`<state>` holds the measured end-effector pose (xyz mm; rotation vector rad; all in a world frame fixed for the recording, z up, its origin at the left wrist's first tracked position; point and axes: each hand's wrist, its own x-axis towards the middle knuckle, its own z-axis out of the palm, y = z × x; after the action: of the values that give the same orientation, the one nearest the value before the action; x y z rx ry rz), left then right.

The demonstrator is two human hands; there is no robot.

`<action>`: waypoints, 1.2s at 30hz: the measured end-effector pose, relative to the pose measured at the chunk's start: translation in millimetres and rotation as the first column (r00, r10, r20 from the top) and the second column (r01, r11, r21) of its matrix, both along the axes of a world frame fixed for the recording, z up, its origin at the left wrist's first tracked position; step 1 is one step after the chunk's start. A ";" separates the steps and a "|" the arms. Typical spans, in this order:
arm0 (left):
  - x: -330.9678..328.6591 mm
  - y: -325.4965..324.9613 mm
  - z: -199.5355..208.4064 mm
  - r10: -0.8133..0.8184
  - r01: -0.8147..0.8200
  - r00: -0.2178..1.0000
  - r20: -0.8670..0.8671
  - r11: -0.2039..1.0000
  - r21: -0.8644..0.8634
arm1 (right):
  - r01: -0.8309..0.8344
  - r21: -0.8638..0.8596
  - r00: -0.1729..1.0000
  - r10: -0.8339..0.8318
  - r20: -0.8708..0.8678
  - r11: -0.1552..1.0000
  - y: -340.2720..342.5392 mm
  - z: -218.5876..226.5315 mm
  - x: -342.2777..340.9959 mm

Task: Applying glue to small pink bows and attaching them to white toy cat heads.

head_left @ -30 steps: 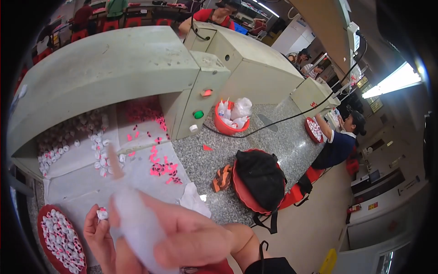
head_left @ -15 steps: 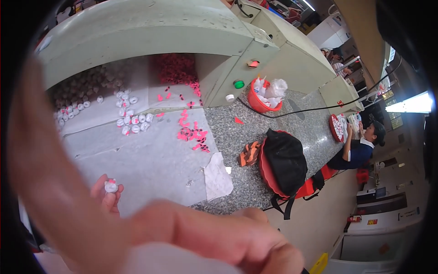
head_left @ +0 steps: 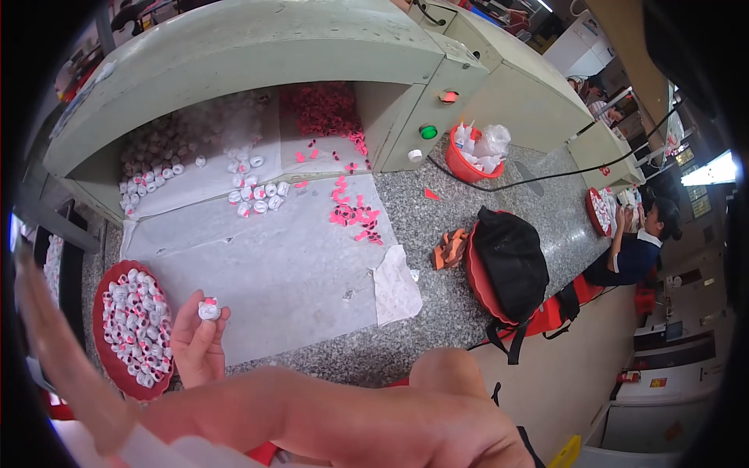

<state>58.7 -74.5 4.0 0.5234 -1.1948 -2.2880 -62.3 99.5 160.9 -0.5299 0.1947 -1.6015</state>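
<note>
My left hand (head_left: 200, 343) pinches a small white rounded piece with a pink patch (head_left: 209, 310) between thumb and fingertips, above the paper-covered bench. Beside that hand stands a red bowl (head_left: 101, 355) heaped with similar white pieces. Large and close to the camera, my right arm (head_left: 328, 413) crosses the lower part of the view. Its hand (head_left: 74, 355) appears blurred at the left edge, apart from the bench, and its grip is unclear. Loose white pieces (head_left: 257, 193) and small pink pieces with dark spots (head_left: 355, 216) lie on the white paper (head_left: 257, 273).
A grey-green hooded machine (head_left: 273, 58) spans the back, with more pieces inside. To the right are a red basket of bottles (head_left: 474, 168), a black cable (head_left: 538, 182), orange-brown scraps (head_left: 450, 249) and a black bag (head_left: 511, 265). A co-worker (head_left: 624, 242) sits farther right.
The scene has shifted right in view, bringing the red bowl into sight. My blurred right hand has dropped lower at the left. My left hand still holds the white piece.
</note>
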 end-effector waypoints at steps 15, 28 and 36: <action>23.3 0.3 -8.7 -0.004 0.004 1.000 -0.004 1.000 0.011 | 0.016 0.020 0.999 -0.015 -0.043 1.000 26.7 1.6 18.5; 18.9 16.6 -4.3 0.031 -0.030 0.997 0.065 1.000 -0.004 | 0.006 0.094 0.999 -0.001 -0.052 0.996 36.1 0.0 18.4; 7.6 20.5 7.9 0.135 -0.133 0.988 0.074 0.990 -0.037 | 0.044 0.480 0.993 -0.090 0.073 0.876 36.2 -56.4 20.2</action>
<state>66.4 -54.0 11.9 0.6639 -1.1926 -2.1494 -42.1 135.7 104.5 -0.0625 0.5287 -1.5677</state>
